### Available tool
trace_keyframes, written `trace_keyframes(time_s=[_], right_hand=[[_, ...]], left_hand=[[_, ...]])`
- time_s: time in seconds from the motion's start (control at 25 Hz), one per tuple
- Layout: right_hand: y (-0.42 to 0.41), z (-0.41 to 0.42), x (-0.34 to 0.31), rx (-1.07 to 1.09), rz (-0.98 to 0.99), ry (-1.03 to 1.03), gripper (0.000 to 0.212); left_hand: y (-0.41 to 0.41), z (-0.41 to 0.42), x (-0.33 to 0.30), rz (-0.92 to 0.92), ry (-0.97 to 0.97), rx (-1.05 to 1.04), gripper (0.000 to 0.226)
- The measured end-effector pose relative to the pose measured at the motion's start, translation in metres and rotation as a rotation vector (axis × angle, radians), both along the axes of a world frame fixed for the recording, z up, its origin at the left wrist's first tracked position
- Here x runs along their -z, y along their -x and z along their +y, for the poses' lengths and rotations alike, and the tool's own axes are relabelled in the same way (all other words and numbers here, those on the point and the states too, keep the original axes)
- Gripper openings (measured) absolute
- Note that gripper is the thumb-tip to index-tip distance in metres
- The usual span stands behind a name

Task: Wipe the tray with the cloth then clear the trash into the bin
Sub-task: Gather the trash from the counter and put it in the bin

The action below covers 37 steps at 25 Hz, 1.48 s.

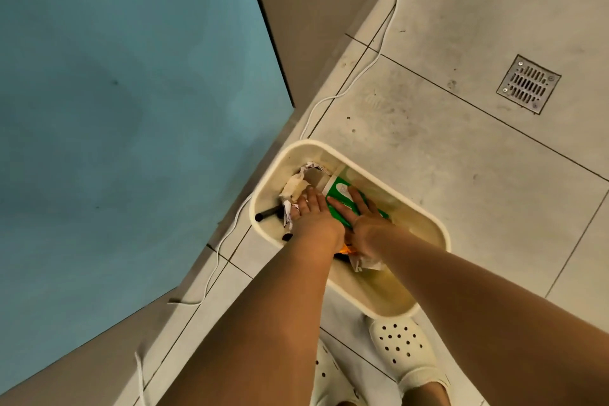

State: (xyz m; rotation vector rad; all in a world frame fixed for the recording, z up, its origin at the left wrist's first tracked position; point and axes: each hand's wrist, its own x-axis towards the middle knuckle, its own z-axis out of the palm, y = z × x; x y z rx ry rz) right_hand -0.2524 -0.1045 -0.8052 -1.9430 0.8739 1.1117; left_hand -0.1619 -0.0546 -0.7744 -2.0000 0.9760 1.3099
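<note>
A cream oval bin [329, 147] stands on the tiled floor right in front of my feet. Inside lie crumpled paper [295, 188], a green and white packet [341, 189], black pen-like pieces [268, 212] and an orange scrap under my wrists. My left hand [313, 212] reaches into the bin and presses on the crumpled paper with its fingers stretched out. My right hand [361, 212] lies flat on the green packet and pushes it down. Neither the tray nor the cloth is in view.
A blue tabletop [115, 92] with a beige side panel fills the left. A white cable [359, 72] runs along the floor past the bin. A metal floor drain [529, 84] sits at the right. My white clogs [400, 348] stand just below the bin.
</note>
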Motion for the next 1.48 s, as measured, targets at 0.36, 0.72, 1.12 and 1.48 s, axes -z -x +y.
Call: trace_keyframes(time_s=[0.36,0.72,1.12,1.48], right_hand=[[-0.004,0.002,-0.007,0.067,-0.063,0.034,0.083],[0.051,0.017,-0.175,0.747,-0.429,0.136,0.039],[0.043,0.028,-0.421,0.510,-0.558,0.005,0.029],[-0.019,0.022,-0.681,0.182,-1.011,0.056,0.027]], left_hand=[[-0.008,-0.004,-0.017,-0.031,0.050,0.162,0.081],[0.001,0.054,-0.184,-0.071,0.527,-0.242,0.048],[0.030,0.088,-0.422,-0.003,0.771,-0.838,0.034],[0.027,0.118,-0.671,-0.157,1.270,-1.083,0.027]])
